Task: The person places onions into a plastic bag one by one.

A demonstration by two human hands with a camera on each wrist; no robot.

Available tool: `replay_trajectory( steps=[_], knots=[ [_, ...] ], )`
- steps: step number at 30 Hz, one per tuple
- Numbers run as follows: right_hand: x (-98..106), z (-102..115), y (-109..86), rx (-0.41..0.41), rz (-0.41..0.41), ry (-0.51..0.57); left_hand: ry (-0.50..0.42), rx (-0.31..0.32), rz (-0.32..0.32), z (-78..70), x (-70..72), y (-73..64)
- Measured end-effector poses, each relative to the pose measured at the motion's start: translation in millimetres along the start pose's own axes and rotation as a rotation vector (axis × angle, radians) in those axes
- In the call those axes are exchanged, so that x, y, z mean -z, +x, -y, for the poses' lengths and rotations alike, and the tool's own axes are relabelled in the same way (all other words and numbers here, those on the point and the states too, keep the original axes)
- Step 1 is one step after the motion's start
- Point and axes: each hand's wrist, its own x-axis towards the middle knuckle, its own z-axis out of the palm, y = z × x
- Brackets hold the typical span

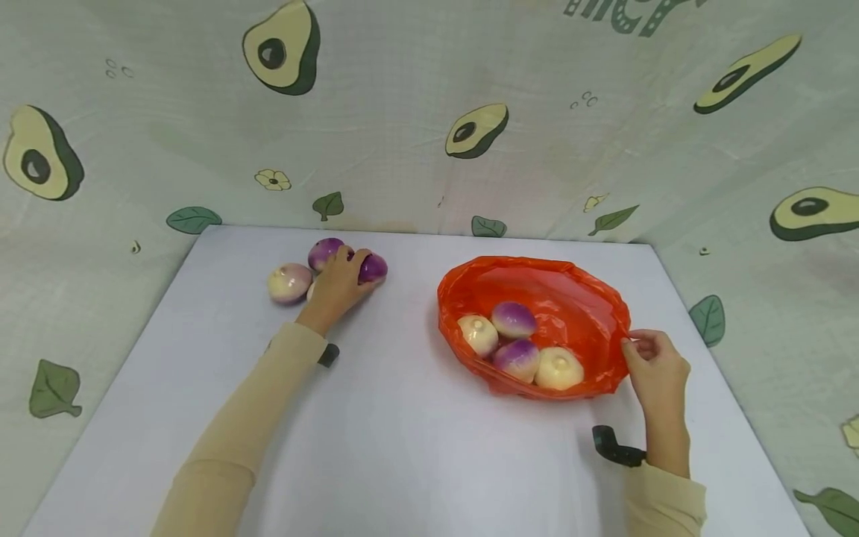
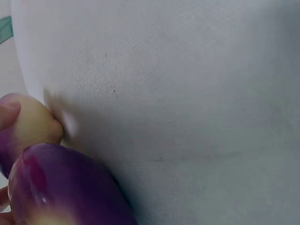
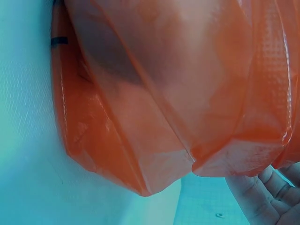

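Note:
At the far left of the table, my left hand (image 1: 341,283) curls its fingers around a purple-and-white turnip (image 1: 373,268). The left wrist view has the thumb against a turnip (image 2: 35,123) with a pale, pointed end, and a darker purple turnip (image 2: 70,187) lies closer to the camera. Beside the hand sit a pale turnip (image 1: 290,283) and a purple turnip (image 1: 326,252); another is mostly hidden under the hand. My right hand (image 1: 658,373) pinches the right rim of an open red plastic bag (image 1: 584,298). Several turnips, among them a white one (image 1: 559,368), lie inside it.
A white table (image 1: 403,447) extends beneath everything. Behind and beside it hangs a pale cloth (image 1: 403,74) printed with avocados and leaves. Dark wrist-camera mounts (image 1: 614,447) stick out from both wrists.

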Motion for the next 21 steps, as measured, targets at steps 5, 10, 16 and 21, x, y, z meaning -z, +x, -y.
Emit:
replay_trajectory(
  steps=[5,10,16,21],
  knots=[
    [0.9,2.3,0.0,0.008,0.001,0.002,-0.014,0.027,0.016,-1.6,1.7,2.1],
    [0.0,2.7,0.6,0.003,0.004,0.007,-0.026,0.038,0.014,-0.9,1.8,3.6],
    [-0.7,2.4,0.1,-0.002,0.004,0.002,-0.022,0.036,0.016,0.4,0.4,5.0],
    [-0.1,2.1,0.2,-0.001,0.004,0.000,-0.013,0.048,0.038,-0.8,2.7,5.6]
  ],
)
